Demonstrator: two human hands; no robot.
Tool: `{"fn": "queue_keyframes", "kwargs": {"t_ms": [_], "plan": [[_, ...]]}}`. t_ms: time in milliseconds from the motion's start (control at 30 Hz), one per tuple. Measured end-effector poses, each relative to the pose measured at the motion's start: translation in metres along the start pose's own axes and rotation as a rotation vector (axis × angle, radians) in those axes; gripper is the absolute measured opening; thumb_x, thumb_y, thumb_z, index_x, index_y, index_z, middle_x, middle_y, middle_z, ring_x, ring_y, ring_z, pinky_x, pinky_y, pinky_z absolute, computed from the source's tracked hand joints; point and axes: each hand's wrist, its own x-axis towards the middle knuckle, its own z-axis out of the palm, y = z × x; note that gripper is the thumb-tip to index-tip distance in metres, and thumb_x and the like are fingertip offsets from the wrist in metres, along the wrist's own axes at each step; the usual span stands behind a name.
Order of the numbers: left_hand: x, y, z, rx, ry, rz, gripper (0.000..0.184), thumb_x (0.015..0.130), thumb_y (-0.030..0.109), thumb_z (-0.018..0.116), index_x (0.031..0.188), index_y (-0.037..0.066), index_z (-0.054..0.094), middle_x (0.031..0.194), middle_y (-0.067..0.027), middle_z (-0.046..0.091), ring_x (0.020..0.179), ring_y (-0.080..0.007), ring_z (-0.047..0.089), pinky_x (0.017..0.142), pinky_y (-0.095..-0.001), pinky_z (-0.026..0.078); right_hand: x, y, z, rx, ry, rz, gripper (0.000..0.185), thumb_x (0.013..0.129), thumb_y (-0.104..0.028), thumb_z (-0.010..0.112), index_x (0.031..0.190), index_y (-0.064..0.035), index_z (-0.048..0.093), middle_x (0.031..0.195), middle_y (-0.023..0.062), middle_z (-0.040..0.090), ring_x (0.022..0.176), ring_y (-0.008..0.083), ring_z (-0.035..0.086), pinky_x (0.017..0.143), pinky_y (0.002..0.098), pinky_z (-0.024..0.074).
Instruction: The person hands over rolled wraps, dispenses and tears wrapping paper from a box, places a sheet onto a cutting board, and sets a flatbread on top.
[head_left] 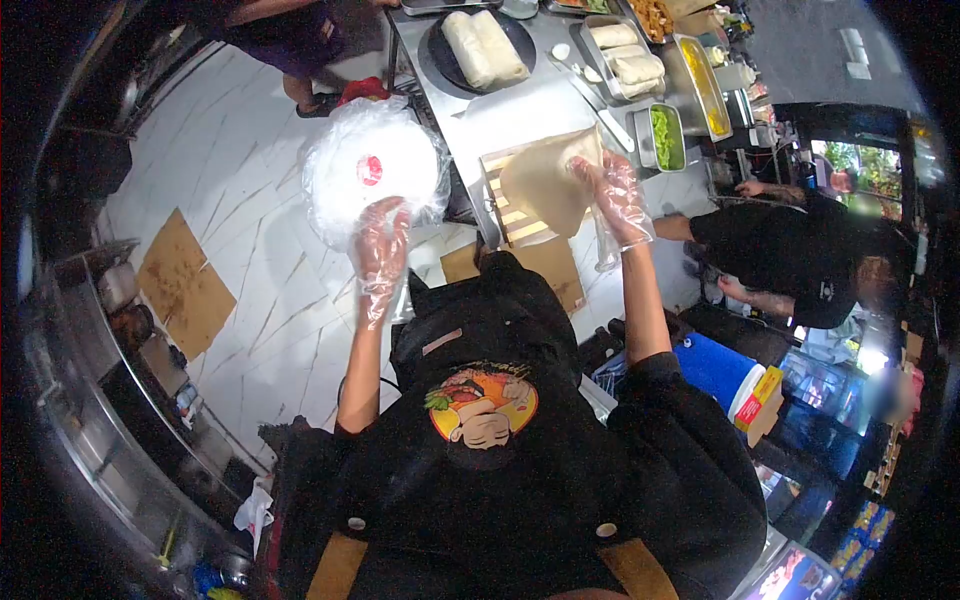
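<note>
My left hand [381, 255], in a clear plastic glove, is closed on the near edge of a round white pack in clear plastic [345, 190] with a red label. The pack is held out over the floor, left of the steel table. In my right hand [618, 200], also gloved, the edge of a thin, pale flatbread [545, 185] is pinched. This flatbread hangs over a slatted wooden board [520, 222] at the table's near end, partly covering it. Whether it touches the board I cannot tell.
Rolled wraps lie on a black plate [438, 60] and in a steel tray [597, 65]. A lettuce tub [677, 158] and a yellow sauce pan [712, 110] stand at right. One person [790, 250] in black is at right; another's leg [298, 90] shows upper left. Cardboard [187, 280] lies on the floor.
</note>
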Motion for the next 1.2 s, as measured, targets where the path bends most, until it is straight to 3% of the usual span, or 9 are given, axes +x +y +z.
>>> {"fn": "queue_keyframes", "kwargs": {"t_ms": [133, 233, 400, 500, 533, 667, 767, 833, 1200], "plan": [[0.007, 0.021, 0.066, -1.022, -0.337, -0.39, 0.045, 0.096, 0.036, 0.055, 0.126, 0.003, 0.054, 0.125, -0.0089, 0.059, 0.115, -0.0194, 0.054, 0.097, -0.0376, 0.044, 0.006, -0.005, -0.038, 0.302, -0.181, 0.147, 0.024, 0.09, -0.023, 0.066, 0.1, -0.0017, 0.065, 0.084, 0.0022, 0.065, 0.073, 0.0096, 0.055, 0.065, 0.0245, 0.0456], [0.027, 0.059, 0.108, -1.606, -0.136, -0.686, 0.054, 0.096, 0.033, 0.057, 0.136, 0.001, 0.043, 0.128, -0.0113, 0.056, 0.118, -0.0203, 0.053, 0.099, -0.0363, 0.044, 0.015, 0.018, -0.067, 0.54, -0.235, 0.044, 0.023, 0.091, -0.021, 0.064, 0.106, -0.0029, 0.063, 0.086, 0.0012, 0.065, 0.076, 0.0095, 0.057, 0.066, 0.0238, 0.0464], [0.036, 0.072, 0.167, -1.041, -0.254, -0.341, 0.052, 0.091, 0.014, 0.061, 0.137, -0.001, 0.041, 0.127, -0.0107, 0.056, 0.113, -0.0199, 0.055, 0.1, -0.0335, 0.045, 0.063, 0.191, -0.038, 0.847, -0.104, -0.055, 0.031, 0.092, -0.011, 0.061, 0.12, 0.0007, 0.057, 0.107, 0.0082, 0.064, 0.099, 0.0142, 0.057, 0.085, 0.0263, 0.0469], [0.043, 0.049, 0.218, -0.663, -0.252, -0.23, 0.052, 0.091, 0.014, 0.062, 0.137, -0.001, 0.042, 0.124, -0.0102, 0.057, 0.106, -0.0171, 0.057, 0.093, -0.0309, 0.048, 0.1, 0.267, -0.022, 0.474, -0.245, -0.063, 0.039, 0.089, -0.007, 0.064, 0.125, 0.0028, 0.054, 0.113, 0.0093, 0.063, 0.102, 0.0133, 0.056, 0.088, 0.0273, 0.0461], [0.04, 0.05, 0.223, -0.497, -0.255, -0.306, 0.061, 0.09, 0.028, 0.065, 0.14, 0.001, 0.041, 0.127, -0.0104, 0.055, 0.115, -0.0184, 0.051, 0.098, -0.0307, 0.043, 0.107, 0.29, -0.014, 0.389, -0.289, -0.097, 0.041, 0.088, -0.006, 0.065, 0.126, 0.0029, 0.053, 0.113, 0.0091, 0.063, 0.102, 0.0129, 0.056, 0.088, 0.0273, 0.0459], [0.038, 0.07, 0.237, -0.66, -0.136, -0.328, 0.054, 0.091, 0.025, 0.063, 0.137, 0.002, 0.044, 0.123, -0.0082, 0.057, 0.107, -0.0174, 0.055, 0.092, -0.0301, 0.045, 0.119, 0.298, -0.015, 0.586, -0.195, -0.091, 0.038, 0.085, -0.008, 0.065, 0.121, -0.0003, 0.057, 0.102, 0.0086, 0.067, 0.09, 0.014, 0.06, 0.081, 0.0291, 0.0486], [0.046, 0.07, 0.241, -0.128, -0.033, -0.407, 0.048, 0.092, 0.021, 0.063, 0.133, 0.003, 0.048, 0.118, -0.0075, 0.059, 0.104, -0.015, 0.055, 0.087, -0.0285, 0.048, 0.148, 0.283, -0.031, 0.143, -0.204, -0.104, 0.034, 0.083, -0.016, 0.069, 0.114, -0.0039, 0.062, 0.096, 0.0092, 0.069, 0.083, 0.016, 0.062, 0.077, 0.0299, 0.0494], [0.047, -0.011, 0.261, -0.578, 0.051, -0.055, 0.035, 0.09, 0.018, 0.066, 0.12, 0.002, 0.058, 0.105, -0.0025, 0.062, 0.091, -0.0105, 0.057, 0.076, -0.0258, 0.049, 0.16, 0.272, -0.035, -0.111, -0.197, -0.161, 0.029, 0.083, -0.022, 0.07, 0.103, -0.0008, 0.065, 0.082, 0.0131, 0.069, 0.072, 0.0227, 0.066, 0.069, 0.0322, 0.0525], [0.052, -0.006, 0.267, -0.095, 0.097, -0.285, 0.036, 0.083, 0.019, 0.065, 0.114, 0.001, 0.06, 0.097, -0.011, 0.068, 0.088, -0.018, 0.063, 0.078, -0.0329, 0.05, 0.155, 0.245, -0.056, -0.236, -0.352, -0.065, 0.03, 0.081, -0.027, 0.066, 0.106, -0.0106, 0.065, 0.095, 0.0165, 0.069, 0.091, 0.0345, 0.066, 0.08, 0.042, 0.0495]]}}
